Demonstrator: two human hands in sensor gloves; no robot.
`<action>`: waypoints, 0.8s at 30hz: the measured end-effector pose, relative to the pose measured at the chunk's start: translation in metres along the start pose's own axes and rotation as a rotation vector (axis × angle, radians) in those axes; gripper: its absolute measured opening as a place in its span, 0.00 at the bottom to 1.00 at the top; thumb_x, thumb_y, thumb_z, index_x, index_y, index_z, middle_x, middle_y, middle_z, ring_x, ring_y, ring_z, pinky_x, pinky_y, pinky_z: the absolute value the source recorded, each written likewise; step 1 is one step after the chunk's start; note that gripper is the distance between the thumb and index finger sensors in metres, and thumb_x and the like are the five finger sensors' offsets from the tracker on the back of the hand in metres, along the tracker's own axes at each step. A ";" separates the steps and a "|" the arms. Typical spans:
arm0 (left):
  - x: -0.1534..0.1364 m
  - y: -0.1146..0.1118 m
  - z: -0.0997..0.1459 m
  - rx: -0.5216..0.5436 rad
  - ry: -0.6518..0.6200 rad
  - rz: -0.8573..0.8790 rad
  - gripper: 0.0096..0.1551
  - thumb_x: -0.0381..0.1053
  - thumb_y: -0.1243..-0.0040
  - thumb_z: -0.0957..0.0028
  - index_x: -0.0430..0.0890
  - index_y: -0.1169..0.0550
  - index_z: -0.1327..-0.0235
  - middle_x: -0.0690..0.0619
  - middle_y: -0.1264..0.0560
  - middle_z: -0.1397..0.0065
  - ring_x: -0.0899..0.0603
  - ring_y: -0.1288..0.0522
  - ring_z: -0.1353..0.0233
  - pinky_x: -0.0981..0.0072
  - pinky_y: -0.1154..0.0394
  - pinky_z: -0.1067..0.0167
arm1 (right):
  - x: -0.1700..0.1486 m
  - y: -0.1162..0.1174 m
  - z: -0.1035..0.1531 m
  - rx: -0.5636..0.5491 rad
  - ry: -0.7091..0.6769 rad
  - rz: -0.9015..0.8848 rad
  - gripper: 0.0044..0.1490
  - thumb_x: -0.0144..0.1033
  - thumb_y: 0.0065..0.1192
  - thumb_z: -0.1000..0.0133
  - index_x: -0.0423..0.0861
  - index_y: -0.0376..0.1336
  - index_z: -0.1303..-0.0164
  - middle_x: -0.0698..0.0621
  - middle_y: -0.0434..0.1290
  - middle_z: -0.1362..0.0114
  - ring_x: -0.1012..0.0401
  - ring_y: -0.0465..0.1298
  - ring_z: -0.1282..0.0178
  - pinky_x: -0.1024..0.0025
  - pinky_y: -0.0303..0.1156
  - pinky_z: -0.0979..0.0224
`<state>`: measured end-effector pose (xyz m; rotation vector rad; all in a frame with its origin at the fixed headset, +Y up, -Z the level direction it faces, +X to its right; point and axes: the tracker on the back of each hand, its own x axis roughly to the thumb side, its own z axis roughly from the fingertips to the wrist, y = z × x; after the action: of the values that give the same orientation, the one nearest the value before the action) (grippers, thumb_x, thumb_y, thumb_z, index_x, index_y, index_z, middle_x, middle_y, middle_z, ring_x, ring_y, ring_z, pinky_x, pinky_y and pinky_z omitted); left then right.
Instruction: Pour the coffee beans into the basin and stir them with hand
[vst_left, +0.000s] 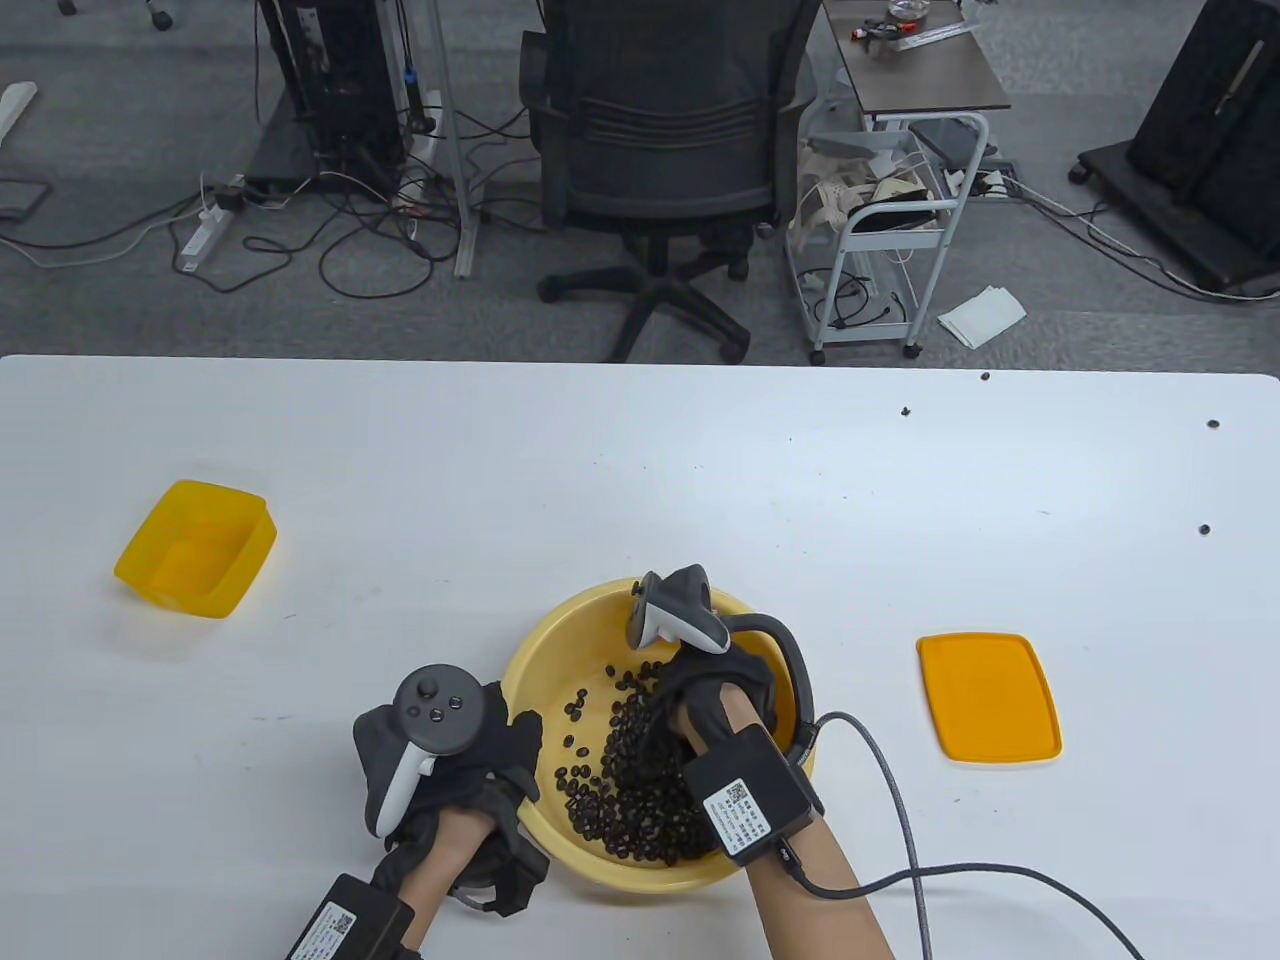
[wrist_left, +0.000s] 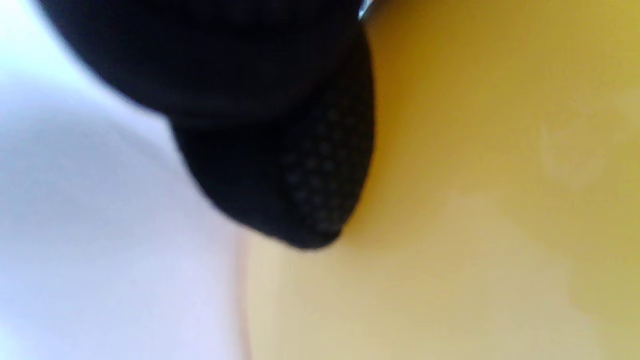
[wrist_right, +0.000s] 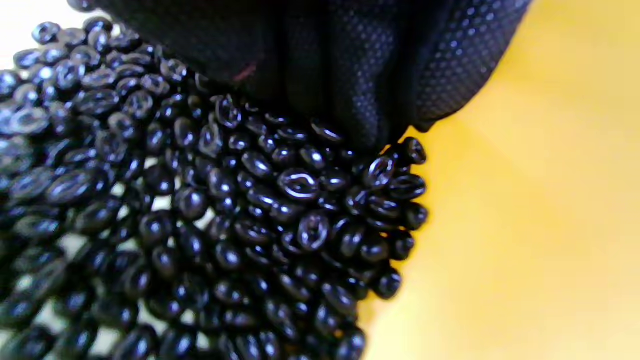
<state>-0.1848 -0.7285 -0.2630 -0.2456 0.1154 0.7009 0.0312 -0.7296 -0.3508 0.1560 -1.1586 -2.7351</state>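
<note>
A round yellow basin (vst_left: 560, 620) stands near the table's front edge, with dark coffee beans (vst_left: 630, 790) heaped in its near half. My right hand (vst_left: 700, 700) reaches into the basin from the right. Its fingers (wrist_right: 360, 75) lie close together, tips pushed into the coffee beans (wrist_right: 225, 225) beside a bare patch of the basin (wrist_right: 525, 225). My left hand (vst_left: 470, 760) holds the basin's left rim, thumb at the edge. In the left wrist view a gloved fingertip (wrist_left: 300, 190) presses against the basin's outer wall (wrist_left: 500, 200).
An empty yellow box (vst_left: 197, 548) sits at the left of the table and its orange lid (vst_left: 988, 697) lies to the right of the basin. A few stray beans (vst_left: 1205, 528) dot the far right. A grey cable (vst_left: 900, 800) trails from my right wrist.
</note>
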 end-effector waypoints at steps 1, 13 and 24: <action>0.000 0.000 0.000 0.002 0.002 0.001 0.37 0.53 0.42 0.48 0.30 0.35 0.37 0.37 0.14 0.49 0.49 0.08 0.78 0.75 0.11 0.86 | -0.001 0.002 0.001 0.019 -0.009 0.000 0.30 0.41 0.60 0.53 0.43 0.67 0.41 0.43 0.73 0.37 0.50 0.80 0.42 0.60 0.78 0.42; 0.000 0.000 0.000 0.007 0.006 0.002 0.37 0.53 0.42 0.48 0.30 0.34 0.37 0.36 0.14 0.49 0.49 0.08 0.78 0.75 0.11 0.87 | 0.010 0.038 0.017 0.300 -0.298 -0.095 0.29 0.41 0.60 0.53 0.43 0.69 0.44 0.43 0.76 0.40 0.49 0.81 0.44 0.58 0.79 0.43; 0.000 0.000 0.000 0.010 0.006 -0.002 0.37 0.53 0.42 0.48 0.30 0.35 0.37 0.37 0.14 0.49 0.49 0.08 0.78 0.75 0.11 0.86 | 0.059 0.043 0.040 0.284 -0.530 -0.177 0.30 0.40 0.59 0.52 0.44 0.65 0.40 0.44 0.73 0.36 0.50 0.79 0.40 0.59 0.77 0.38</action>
<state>-0.1845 -0.7285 -0.2629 -0.2382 0.1246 0.6978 -0.0287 -0.7423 -0.2938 -0.4855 -1.7393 -2.8330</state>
